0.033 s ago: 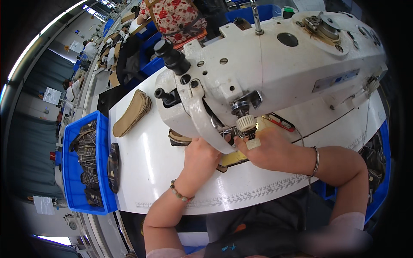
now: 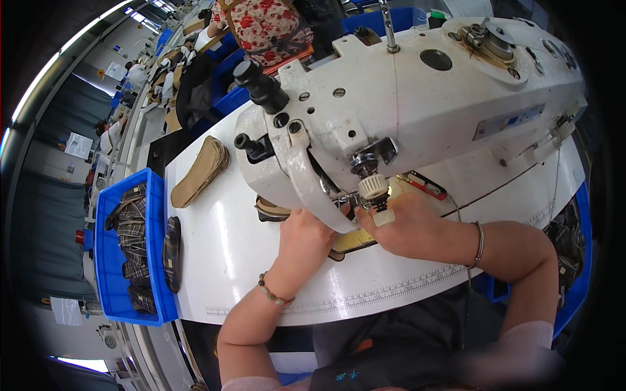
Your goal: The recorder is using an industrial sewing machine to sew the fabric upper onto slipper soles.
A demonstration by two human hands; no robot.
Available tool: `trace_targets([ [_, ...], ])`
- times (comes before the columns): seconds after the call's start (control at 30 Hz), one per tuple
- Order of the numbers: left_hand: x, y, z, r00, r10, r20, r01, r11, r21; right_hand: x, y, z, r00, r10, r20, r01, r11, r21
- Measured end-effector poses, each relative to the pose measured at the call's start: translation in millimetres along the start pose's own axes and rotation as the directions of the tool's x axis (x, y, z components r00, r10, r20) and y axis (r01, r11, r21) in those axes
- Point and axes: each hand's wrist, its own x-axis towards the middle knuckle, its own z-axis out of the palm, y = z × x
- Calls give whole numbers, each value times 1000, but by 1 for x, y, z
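A white sewing machine (image 2: 424, 98) stands over the table. Under its head, my left hand (image 2: 301, 246) has curled fingers at a tan, dark-edged piece (image 2: 336, 256), their tips hidden by the machine. My right hand (image 2: 407, 228) is curled beside the presser foot (image 2: 350, 203) and below the white knob (image 2: 373, 187), its fingertips out of sight. A yellow surface (image 2: 352, 240) shows between the hands. More tan, dark-rimmed pieces (image 2: 270, 210) lie just left of the head, and a red-and-black tool (image 2: 427, 186) rests behind my right hand.
On the white table (image 2: 215, 260) lie stacked tan insoles (image 2: 199, 171) and a plaid piece (image 2: 172, 254). Blue bins hold plaid pieces at left (image 2: 104, 274) and right (image 2: 574, 293). Behind the machine sit a co-worker in a floral top (image 2: 257, 29) and more blue bins (image 2: 228, 91).
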Motion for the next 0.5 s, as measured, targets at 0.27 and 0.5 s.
trace_targets([
  [0.27, 5, -1, -1, 1000, 12, -10, -12, 999, 36, -1, 5, 2, 999, -26, 21, 27, 998, -58],
  [0.5, 11, -10, 6, 998, -38, -41, 39, 999, 22, 1, 3, 5, 998, 54, -30, -54, 998, 12],
])
